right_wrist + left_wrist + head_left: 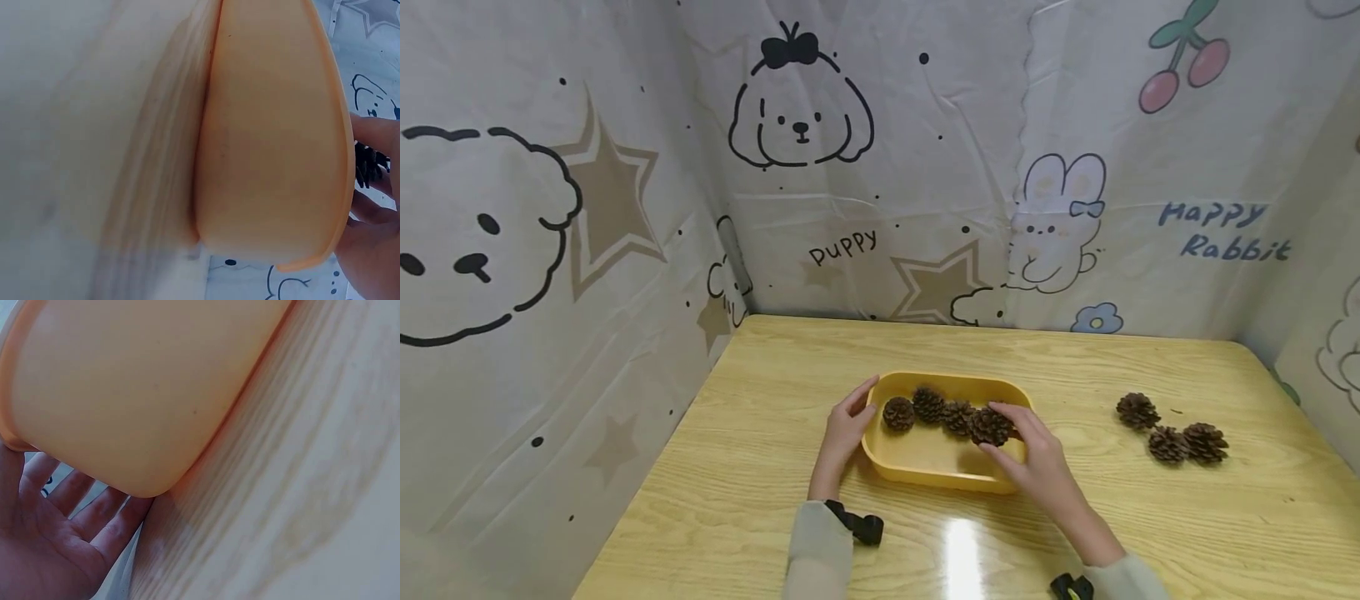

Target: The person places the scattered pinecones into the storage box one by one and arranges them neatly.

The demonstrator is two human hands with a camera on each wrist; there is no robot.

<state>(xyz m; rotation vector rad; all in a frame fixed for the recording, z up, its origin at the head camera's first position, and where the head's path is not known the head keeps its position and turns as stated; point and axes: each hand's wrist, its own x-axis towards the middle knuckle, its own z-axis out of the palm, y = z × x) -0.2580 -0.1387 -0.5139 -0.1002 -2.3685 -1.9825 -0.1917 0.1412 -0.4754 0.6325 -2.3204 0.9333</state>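
A yellow plastic tray (pixel 925 462) sits on the wooden table with pine cones in a row along its far side. My left hand (pixel 844 429) holds its left end, thumb at the rim and fingers against the outside; the left wrist view shows that hand (pixel 69 531) beside the tray's wall (pixel 144 394). Over the tray's right end, my right hand (pixel 1037 458) grips a pine cone (pixel 990 427) between thumb and fingers. In the right wrist view, dark scales of that cone (pixel 369 164) show among the fingers, beyond the tray's wall (pixel 275 137).
Inside the tray lie three other pine cones: one at the left (pixel 898 414), one behind it (pixel 928 404) and one near the middle (pixel 958 417). On the table (pixel 737 417) to the right, three more cones (pixel 1168 445) sit close together. A printed cloth (pixel 880 183) hangs behind the table.
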